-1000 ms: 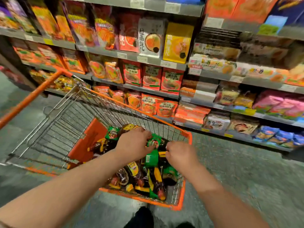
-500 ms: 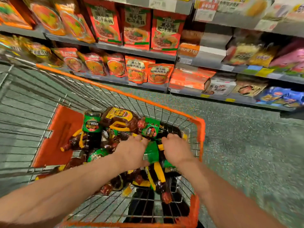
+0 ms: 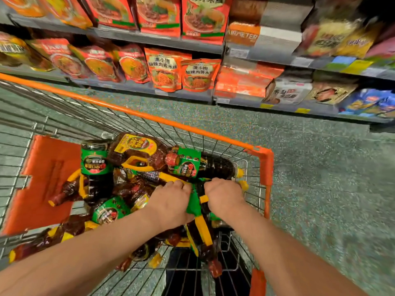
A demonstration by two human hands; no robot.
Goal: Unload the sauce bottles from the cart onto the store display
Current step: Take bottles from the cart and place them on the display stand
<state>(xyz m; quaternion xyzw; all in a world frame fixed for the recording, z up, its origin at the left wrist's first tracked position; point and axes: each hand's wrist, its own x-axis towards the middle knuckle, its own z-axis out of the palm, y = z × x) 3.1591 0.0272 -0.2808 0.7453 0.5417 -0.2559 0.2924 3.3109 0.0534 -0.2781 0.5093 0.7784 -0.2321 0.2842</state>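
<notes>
Down in the orange-rimmed wire shopping cart (image 3: 259, 155) lie roughly nine dark, green-labelled sauce bottles (image 3: 97, 167) — the heap blurs an exact count. Left hand (image 3: 171, 201) and right hand (image 3: 223, 196) both curl around one green-labelled bottle (image 3: 193, 207), fingertips hidden.

"AIRMETER" reads in pale letters on the orange cardboard box (image 3: 242, 35) on the upper grey store shelf (image 3: 267, 54); Chinese characters mark the red noodle pouches (image 3: 165, 70), sauce bottle labels blurred

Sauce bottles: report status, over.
Left hand and right hand both grip a green-labelled sauce bottle. Bottle not yet out of cart. Other bottles piled around it.
</notes>
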